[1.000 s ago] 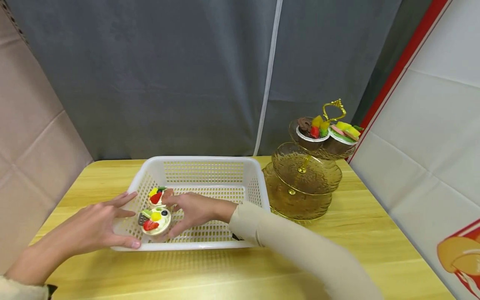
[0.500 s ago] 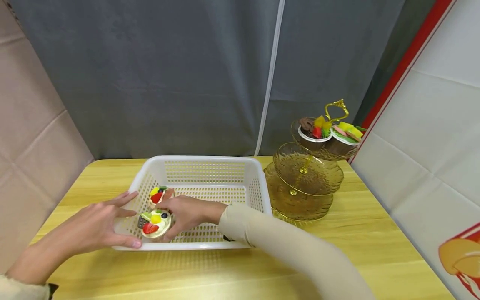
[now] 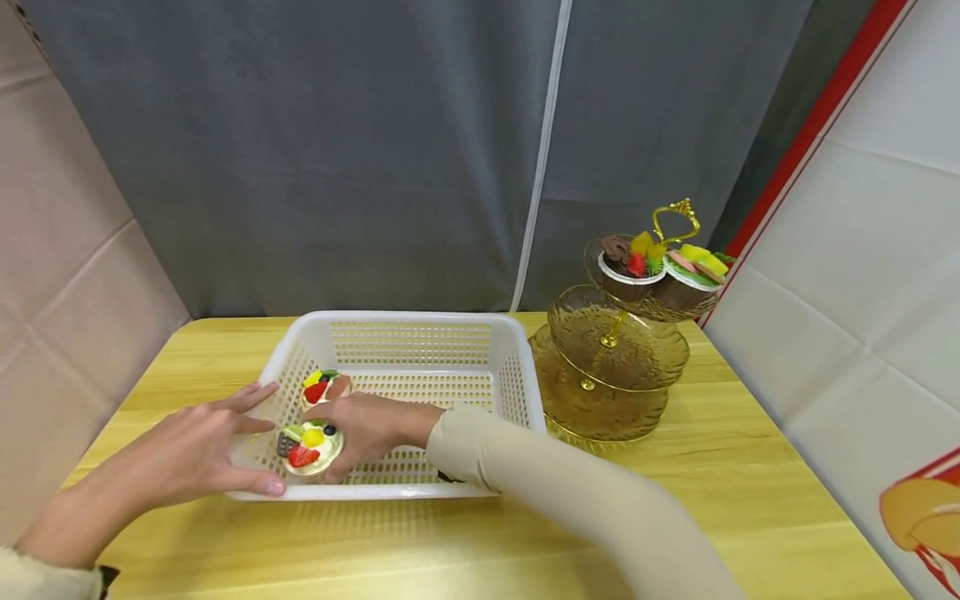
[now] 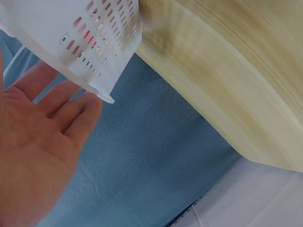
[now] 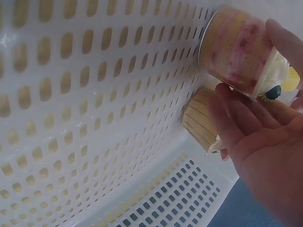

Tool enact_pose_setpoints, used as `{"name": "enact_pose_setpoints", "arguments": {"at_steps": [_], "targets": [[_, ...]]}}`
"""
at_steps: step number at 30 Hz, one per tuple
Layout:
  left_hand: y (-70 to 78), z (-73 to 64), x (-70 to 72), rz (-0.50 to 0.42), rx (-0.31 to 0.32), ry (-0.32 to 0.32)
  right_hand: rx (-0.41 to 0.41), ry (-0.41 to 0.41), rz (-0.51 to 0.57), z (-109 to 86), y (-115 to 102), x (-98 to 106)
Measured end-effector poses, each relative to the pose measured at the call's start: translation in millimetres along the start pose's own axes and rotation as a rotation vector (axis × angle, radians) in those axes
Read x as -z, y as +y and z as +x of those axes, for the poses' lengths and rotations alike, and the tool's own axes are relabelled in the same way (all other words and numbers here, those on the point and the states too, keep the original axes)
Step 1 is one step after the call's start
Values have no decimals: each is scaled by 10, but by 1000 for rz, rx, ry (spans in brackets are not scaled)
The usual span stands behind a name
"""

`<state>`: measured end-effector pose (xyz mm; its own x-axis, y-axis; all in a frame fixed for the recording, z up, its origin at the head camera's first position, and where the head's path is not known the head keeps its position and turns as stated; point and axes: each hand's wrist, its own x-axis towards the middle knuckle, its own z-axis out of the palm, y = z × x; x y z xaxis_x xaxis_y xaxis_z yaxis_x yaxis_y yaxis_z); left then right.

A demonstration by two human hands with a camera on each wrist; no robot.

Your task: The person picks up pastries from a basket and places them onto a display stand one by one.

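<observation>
My right hand (image 3: 367, 429) is inside the white plastic basket (image 3: 412, 318), gripping a dessert cup (image 3: 311, 454) with thumb and fingers on opposite sides. Cream, a strawberry slice, a yellow ball and a blueberry top the cup. The right wrist view shows its pink and yellow layered side, with the cup's base close to the basket floor. Just behind it sits a second fruit-topped dessert (image 3: 317, 390), whose pale striped wrapper (image 5: 200, 118) shows beside my fingers. My left hand (image 3: 180, 450) rests loosely at the basket's left front corner, fingers extended on the rim.
To the right of the basket stands a three-tier amber glass stand (image 3: 615, 350) with a gold handle (image 3: 677, 218). Two dessert cups (image 3: 632, 275) in brown share its top tier. A grey curtain (image 3: 360, 167) backs the wooden table (image 3: 675, 483).
My right hand has moved left and closed around the front dessert cup. My left hand stays on the basket rim, and the view has shifted slightly.
</observation>
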<state>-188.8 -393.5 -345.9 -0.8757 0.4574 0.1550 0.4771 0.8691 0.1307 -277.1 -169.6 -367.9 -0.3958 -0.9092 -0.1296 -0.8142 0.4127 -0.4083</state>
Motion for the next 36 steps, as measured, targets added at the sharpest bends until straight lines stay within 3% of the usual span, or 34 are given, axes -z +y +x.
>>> {"name": "enact_pose_setpoints", "arguments": {"at_steps": [8, 19, 26, 36], "targets": [[13, 5, -1, 1, -5, 9, 8, -2, -7, -37, -18, 17], [15, 1, 12, 6, 16, -1, 51, 9, 98, -180, -39, 94], [11, -5, 16, -5, 24, -15, 98, 109, 115, -312, -79, 328], [21, 5, 14, 6, 24, 1, 68, 310, 221, -677, -39, 724]]}}
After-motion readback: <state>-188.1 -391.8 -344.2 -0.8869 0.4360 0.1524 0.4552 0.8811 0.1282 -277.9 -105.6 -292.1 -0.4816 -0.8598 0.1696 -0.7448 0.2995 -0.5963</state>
